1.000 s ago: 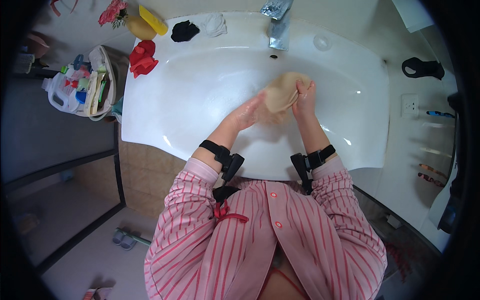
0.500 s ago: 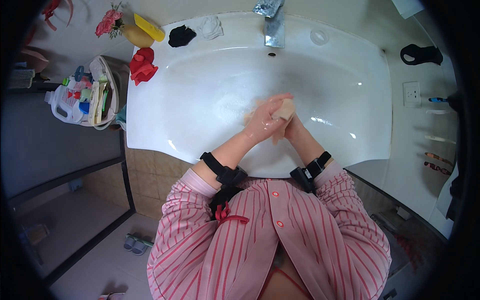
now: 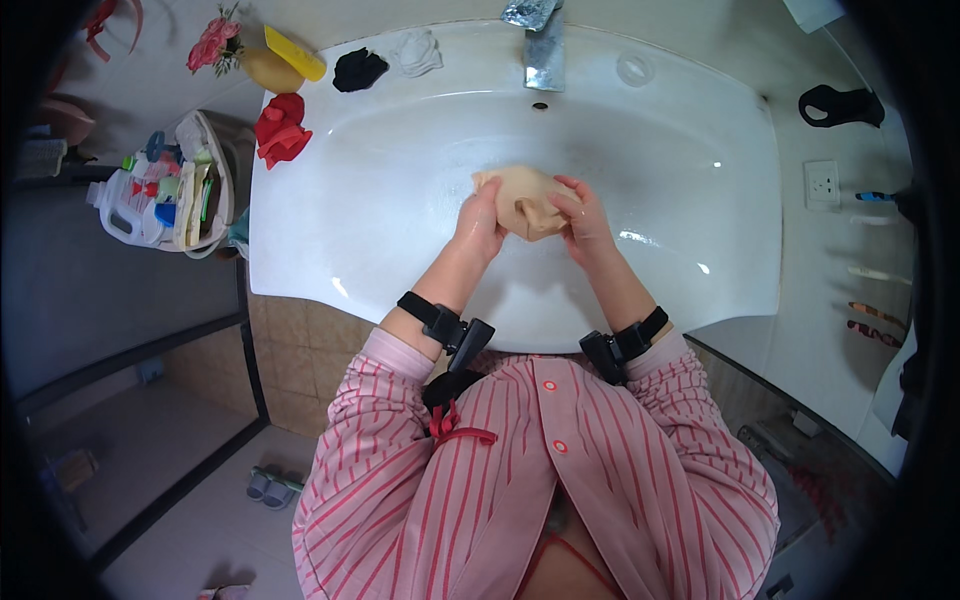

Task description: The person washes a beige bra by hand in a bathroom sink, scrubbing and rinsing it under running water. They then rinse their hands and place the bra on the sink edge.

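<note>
A wet beige cloth (image 3: 530, 205) is spread between my two hands over the white sink (image 3: 390, 250); its exact kind I cannot make out. My left hand (image 3: 482, 222) grips its left side, and my right hand (image 3: 585, 218) pinches its right side with the fingers over the top. A fold bulges at the cloth's near middle. Beyond it stands the metal faucet (image 3: 544, 60), with no stream of water visible. On the sink's far left rim lie a red cloth (image 3: 283, 130), a small black cloth (image 3: 359, 70) and a small white cloth (image 3: 416, 53).
A yellow tube (image 3: 295, 54) and pink flowers (image 3: 215, 45) stand at the far left corner. Left of the sink hangs a basket (image 3: 232, 165) of bottles. A clear round dish (image 3: 635, 69) sits right of the faucet. Toothbrushes and a wall socket (image 3: 822, 186) line the right wall.
My hands were pressed together around the bunched cloth. They have moved apart and slightly away from me, and the cloth is now opened out between them.
</note>
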### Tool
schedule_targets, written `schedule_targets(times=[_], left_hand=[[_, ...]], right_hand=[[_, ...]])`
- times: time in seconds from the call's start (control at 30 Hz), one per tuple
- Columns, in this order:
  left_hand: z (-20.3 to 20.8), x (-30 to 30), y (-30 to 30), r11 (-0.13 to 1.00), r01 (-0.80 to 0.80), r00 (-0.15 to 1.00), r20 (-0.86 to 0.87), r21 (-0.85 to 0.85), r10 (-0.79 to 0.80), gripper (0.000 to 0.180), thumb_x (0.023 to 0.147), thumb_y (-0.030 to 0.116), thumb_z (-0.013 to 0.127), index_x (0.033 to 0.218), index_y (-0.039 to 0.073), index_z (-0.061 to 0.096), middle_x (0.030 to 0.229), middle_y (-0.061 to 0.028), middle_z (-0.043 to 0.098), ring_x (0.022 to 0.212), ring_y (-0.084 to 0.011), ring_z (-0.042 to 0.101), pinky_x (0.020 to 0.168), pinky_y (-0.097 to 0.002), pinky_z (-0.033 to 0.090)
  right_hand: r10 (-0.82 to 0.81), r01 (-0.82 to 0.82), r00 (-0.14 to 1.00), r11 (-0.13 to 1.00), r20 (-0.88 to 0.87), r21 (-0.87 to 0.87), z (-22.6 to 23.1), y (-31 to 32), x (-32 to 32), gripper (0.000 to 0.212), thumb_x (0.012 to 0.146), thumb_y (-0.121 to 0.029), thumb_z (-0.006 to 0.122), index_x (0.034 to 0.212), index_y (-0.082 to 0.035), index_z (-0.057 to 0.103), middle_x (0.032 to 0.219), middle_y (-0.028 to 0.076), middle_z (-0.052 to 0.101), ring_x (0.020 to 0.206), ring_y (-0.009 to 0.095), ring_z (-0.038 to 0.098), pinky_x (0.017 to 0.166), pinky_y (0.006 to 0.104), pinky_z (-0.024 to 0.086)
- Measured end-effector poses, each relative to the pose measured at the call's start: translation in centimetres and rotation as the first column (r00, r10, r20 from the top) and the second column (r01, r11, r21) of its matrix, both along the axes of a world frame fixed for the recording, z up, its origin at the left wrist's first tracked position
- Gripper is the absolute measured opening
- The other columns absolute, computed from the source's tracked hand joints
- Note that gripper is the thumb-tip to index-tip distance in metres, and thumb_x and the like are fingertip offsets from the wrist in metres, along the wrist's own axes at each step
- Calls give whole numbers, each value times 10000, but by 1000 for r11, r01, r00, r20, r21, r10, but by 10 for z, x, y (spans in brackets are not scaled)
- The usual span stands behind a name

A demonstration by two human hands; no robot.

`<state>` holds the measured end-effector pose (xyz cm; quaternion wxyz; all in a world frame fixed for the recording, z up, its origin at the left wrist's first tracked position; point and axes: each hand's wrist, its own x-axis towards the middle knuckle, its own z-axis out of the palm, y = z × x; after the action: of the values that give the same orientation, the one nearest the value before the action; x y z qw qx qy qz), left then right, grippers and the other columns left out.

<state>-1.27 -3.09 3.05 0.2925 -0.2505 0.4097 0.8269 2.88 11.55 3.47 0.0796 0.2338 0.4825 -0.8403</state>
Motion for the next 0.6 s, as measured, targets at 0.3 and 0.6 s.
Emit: schedule_targets(times=[0.3,0.6], left_hand=[[-14,-29,-14,877,377,916,22,299,-401,171,880,183,441,972,69,530,879,-78,589,761,-203,591,662,-350,512],[12,-26,4,785,615,786,139,-75,-602,172,844,232,502,866,61,511,752,-47,535,596,-167,538,509,-315,456]], right_hand=[[910,428,219,235,-352,873,31,-13,9,172,553,-86,595,720,-112,563,733,33,453,694,226,474,584,333,441],[987,568,-159,114,-28,815,21,-30,8,51,543,-167,577,562,-119,579,688,3,484,666,204,498,522,331,440]])
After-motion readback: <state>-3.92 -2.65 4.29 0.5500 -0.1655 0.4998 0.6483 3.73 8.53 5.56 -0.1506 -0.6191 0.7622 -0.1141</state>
